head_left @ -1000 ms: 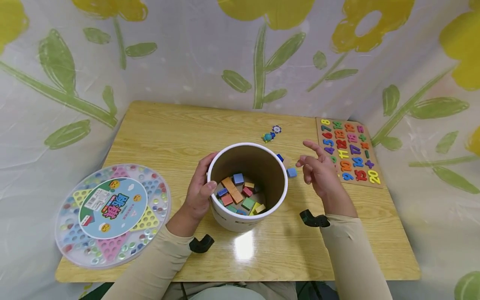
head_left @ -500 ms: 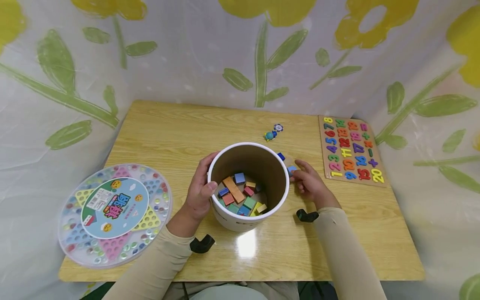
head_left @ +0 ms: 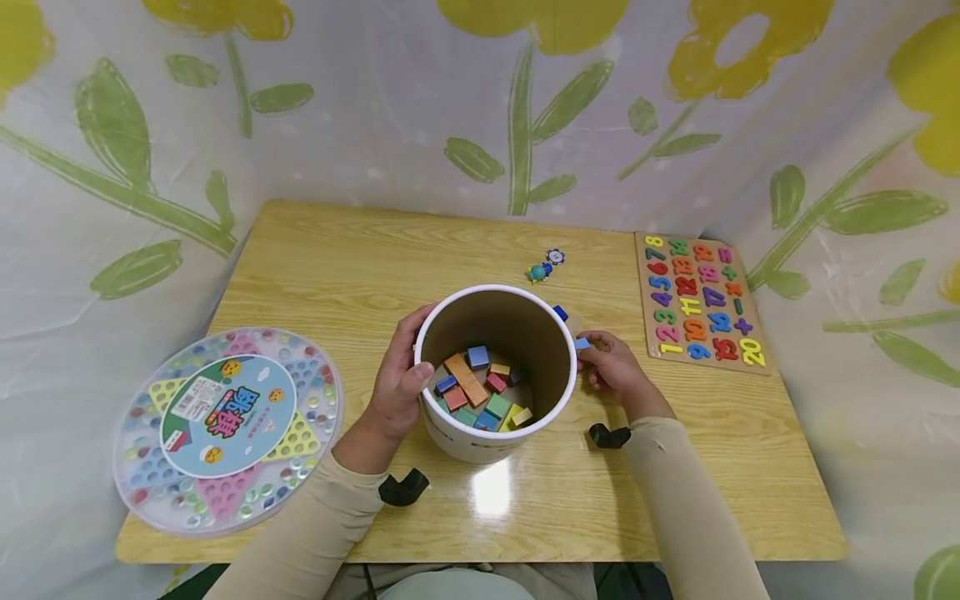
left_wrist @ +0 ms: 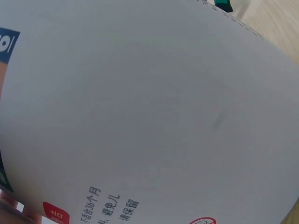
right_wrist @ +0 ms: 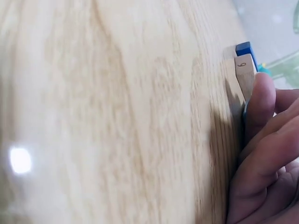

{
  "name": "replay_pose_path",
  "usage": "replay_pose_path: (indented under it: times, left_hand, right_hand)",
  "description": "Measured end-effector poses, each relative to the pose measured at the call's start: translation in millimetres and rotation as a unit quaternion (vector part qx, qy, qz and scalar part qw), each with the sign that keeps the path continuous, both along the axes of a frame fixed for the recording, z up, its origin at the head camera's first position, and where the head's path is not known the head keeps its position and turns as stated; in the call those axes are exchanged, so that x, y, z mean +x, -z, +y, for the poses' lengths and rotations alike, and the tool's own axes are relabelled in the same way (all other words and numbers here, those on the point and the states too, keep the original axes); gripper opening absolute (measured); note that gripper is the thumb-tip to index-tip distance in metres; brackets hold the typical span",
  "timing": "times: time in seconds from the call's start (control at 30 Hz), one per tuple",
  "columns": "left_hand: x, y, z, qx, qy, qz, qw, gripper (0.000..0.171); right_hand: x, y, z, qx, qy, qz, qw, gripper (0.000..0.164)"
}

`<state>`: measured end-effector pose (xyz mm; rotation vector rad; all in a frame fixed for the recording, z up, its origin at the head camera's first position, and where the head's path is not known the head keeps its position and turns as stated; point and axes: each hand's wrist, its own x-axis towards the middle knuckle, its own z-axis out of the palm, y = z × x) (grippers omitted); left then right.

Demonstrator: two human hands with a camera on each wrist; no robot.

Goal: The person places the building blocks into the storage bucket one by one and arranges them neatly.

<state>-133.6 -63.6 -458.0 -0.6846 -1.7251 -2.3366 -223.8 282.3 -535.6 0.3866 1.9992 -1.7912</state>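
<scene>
A white tub (head_left: 459,442) stands in the middle of the table, with several colored blocks (head_left: 471,385) on its bottom. My left hand (head_left: 399,375) grips its left side, thumb over the rim. The tub's printed wall (left_wrist: 140,107) fills most of the left wrist view. Just right of the tub, my right hand (head_left: 618,371) pinches a light blue block (head_left: 582,342) between thumb and fingers. A dark blue block (head_left: 560,313) lies beyond it, close to the tub. In the right wrist view, a plain wooden block (right_wrist: 245,70) with a printed digit shows past the fingertips.
A round Chinese checkers set (head_left: 225,425) lies at the left, overhanging the table edge. A number puzzle board (head_left: 701,361) lies at the back right. Behind the tub are a small turquoise toy (head_left: 537,272) and a gear-edged disc (head_left: 555,257). A flowered curtain surrounds the table (head_left: 360,250).
My right hand has come down and left from above the table beside the puzzle board, and has taken hold of the light blue block. My left hand and the tub have stayed put.
</scene>
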Motion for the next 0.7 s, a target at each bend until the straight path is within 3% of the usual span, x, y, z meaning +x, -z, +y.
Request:
replay_pose_path:
  times: [0.23,0.43,0.57,0.7]
  left_hand:
    - [0.5,2.3,-0.6,0.002,0.002,-0.012,0.9999,0.07]
    - [0.2,4.4,0.0,0.005,0.002,-0.015,0.9999,0.07]
    - [-0.3,4.9,-0.3,0.01,0.006,-0.013,0.9999,0.07]
    - [-0.4,4.6,0.1,0.006,0.005,-0.01,0.9999,0.07]
  right_hand:
    - [10.2,-18.9,-1.0,-0.049,0.0,-0.007,0.999,0.049]
    - [20.9,-48.3,0.2,-0.027,-0.012,0.017,0.999,0.053]
    - [26.3,-89.2,-7.8,-0.057,-0.027,0.092,0.994,0.046]
    - [41.4,-142.8,-29.1,-0.109,-0.082,0.191,0.972,0.038]
